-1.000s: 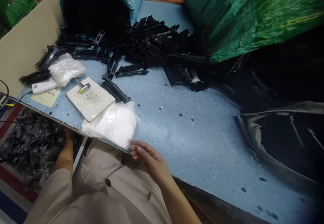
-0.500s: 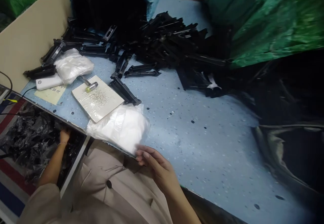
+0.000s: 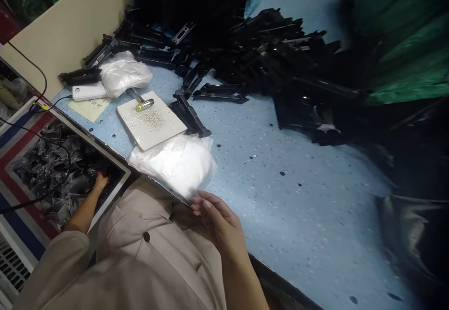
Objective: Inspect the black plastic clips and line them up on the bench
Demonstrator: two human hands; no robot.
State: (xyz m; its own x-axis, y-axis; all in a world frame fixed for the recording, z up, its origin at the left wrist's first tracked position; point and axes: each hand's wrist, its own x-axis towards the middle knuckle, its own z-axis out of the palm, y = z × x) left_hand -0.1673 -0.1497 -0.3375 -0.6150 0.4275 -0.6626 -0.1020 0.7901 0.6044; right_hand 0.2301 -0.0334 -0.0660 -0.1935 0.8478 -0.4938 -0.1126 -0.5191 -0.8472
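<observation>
My left hand (image 3: 101, 180) reaches down into a box beside the table, among black parts wrapped in clear plastic (image 3: 59, 174). Its fingers are hidden against the dark contents, so their grip cannot be made out. Loosely bent, my right hand (image 3: 222, 221) rests at the table's front edge with its fingertips by the corner of a stack of clear plastic bags (image 3: 178, 162); nothing shows held in it. Behind that stack lies a pale square board (image 3: 149, 130) with specks on it, and a small hammer (image 3: 145, 105) with a yellow-and-metal head rests on top.
Black plastic parts (image 3: 266, 57) lie heaped across the back of the blue speckled table (image 3: 252, 198). Another plastic bundle (image 3: 124, 74) sits by a white device (image 3: 89, 91) with a cable. Black parts (image 3: 191, 116) lie beside the board. Green sacking (image 3: 410, 53) stands back right.
The view has swung left, so the table things appear farther right and more of the box shows. My left hand stays in the box; my right hand stays by the bags.
</observation>
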